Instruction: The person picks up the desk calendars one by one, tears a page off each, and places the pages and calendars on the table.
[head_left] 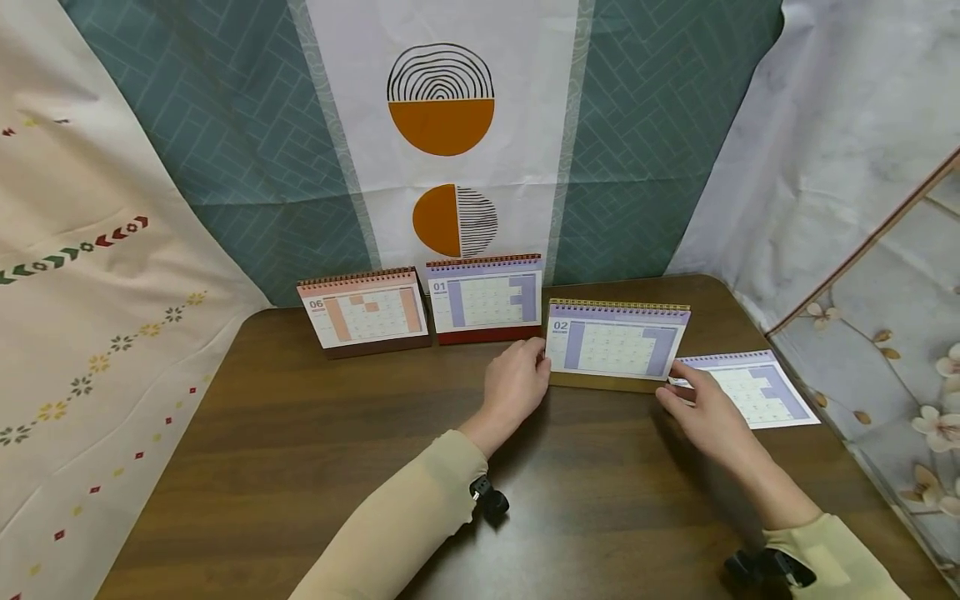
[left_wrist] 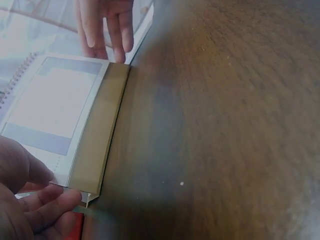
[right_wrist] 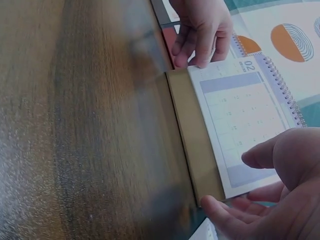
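A desk calendar (head_left: 615, 346) marked 02, with lilac pages, a gold spiral and a gold base, stands tented on the brown table. My left hand (head_left: 516, 377) holds its left end; in the left wrist view the thumb lies by the page corner, fingers (left_wrist: 65, 202) at the base's edge. At the other end my right hand (head_left: 708, 412) holds the lower right corner. The right wrist view shows that thumb over the page and the fingers (right_wrist: 215, 207) around the base corner, some partly hidden behind it.
Left of it stand a lilac calendar (head_left: 487, 300) marked 01 with a red base, and a peach calendar (head_left: 365, 315) marked 06. A loose lilac calendar sheet (head_left: 765, 400) lies at the right edge of the table (head_left: 315, 467). Patterned cloths (head_left: 645, 150) hang around the table.
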